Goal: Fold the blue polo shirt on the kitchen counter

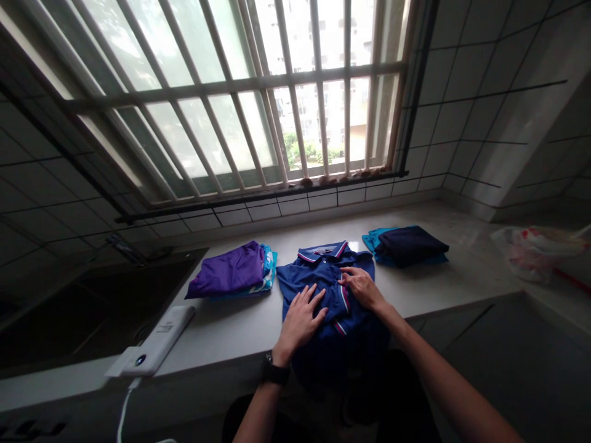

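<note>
A dark blue polo shirt (333,303) with a red-and-white striped collar lies on the counter, its lower part hanging over the front edge. One sleeve is folded inward, its striped cuff across the chest. My left hand (302,317) rests flat on the shirt front with fingers spread; a black watch is on that wrist. At the right side of the shirt, the bent fingers of my right hand (362,287) close on the folded sleeve near its striped cuff.
Left of the shirt sits a folded purple pile of clothes (231,271); a dark and teal pile (413,246) lies to the right. A white power strip (161,338) with a cable borders the dark sink (92,314). A plastic bag (530,249) stands far right, below a barred window (258,83).
</note>
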A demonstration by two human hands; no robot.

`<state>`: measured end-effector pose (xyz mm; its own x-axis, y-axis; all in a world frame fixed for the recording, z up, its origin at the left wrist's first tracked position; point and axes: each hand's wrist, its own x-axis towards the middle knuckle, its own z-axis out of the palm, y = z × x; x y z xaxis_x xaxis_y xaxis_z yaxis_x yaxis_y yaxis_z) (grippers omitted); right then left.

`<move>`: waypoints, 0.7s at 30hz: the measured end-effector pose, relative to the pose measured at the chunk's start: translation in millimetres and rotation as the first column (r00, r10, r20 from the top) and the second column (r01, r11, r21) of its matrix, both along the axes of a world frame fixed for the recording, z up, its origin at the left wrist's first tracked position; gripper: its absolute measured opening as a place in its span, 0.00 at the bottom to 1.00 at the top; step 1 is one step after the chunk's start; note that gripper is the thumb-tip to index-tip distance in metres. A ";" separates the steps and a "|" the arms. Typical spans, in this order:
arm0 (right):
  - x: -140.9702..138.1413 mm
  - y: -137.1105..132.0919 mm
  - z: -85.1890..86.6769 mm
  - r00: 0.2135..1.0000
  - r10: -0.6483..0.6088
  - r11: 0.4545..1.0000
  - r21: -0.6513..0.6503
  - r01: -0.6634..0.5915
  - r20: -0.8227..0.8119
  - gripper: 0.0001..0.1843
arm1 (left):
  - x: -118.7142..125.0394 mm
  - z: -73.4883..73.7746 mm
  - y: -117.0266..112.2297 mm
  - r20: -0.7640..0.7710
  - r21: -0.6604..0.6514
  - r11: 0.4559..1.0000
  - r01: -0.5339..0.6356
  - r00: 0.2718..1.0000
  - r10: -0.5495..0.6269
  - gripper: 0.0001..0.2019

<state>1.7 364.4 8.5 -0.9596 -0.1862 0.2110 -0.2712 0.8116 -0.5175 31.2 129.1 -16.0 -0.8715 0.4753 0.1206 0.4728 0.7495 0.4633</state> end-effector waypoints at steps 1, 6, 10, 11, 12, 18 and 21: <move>0.4 -0.7 0.6 1.000 -0.015 1.000 0.012 0.015 -0.012 0.28 | 0.5 0.8 0.9 0.007 0.003 1.000 -0.001 1.000 0.001 0.26; 3.0 -4.7 6.6 0.998 -0.016 0.986 0.162 0.025 -0.056 0.24 | 2.6 5.5 2.4 0.028 0.073 0.997 -0.018 0.999 0.016 0.24; -5.8 7.9 24.9 0.977 -0.215 0.966 0.144 0.213 0.000 0.19 | -8.4 14.3 -12.4 0.017 0.171 0.940 -0.293 0.955 0.295 0.19; -9.7 13.2 31.4 0.940 -0.333 0.942 0.075 0.328 0.071 0.19 | -14.2 17.9 -18.2 0.038 0.165 0.894 -0.416 0.909 0.415 0.19; -14.0 18.2 37.9 0.884 -0.431 0.899 0.000 0.438 0.180 0.24 | -21.1 21.7 -24.0 0.082 0.142 0.839 -0.526 0.851 0.519 0.19; -32.6 12.8 52.3 0.734 -0.246 0.749 -0.357 0.559 0.633 0.38 | -72.9 37.0 -30.1 0.431 0.083 0.791 -0.606 0.738 0.520 0.13; -38.8 -6.0 43.7 0.739 -0.155 0.730 -0.428 0.533 0.656 0.22 | -94.2 36.0 -18.3 0.514 0.161 0.816 -0.555 0.753 0.411 0.07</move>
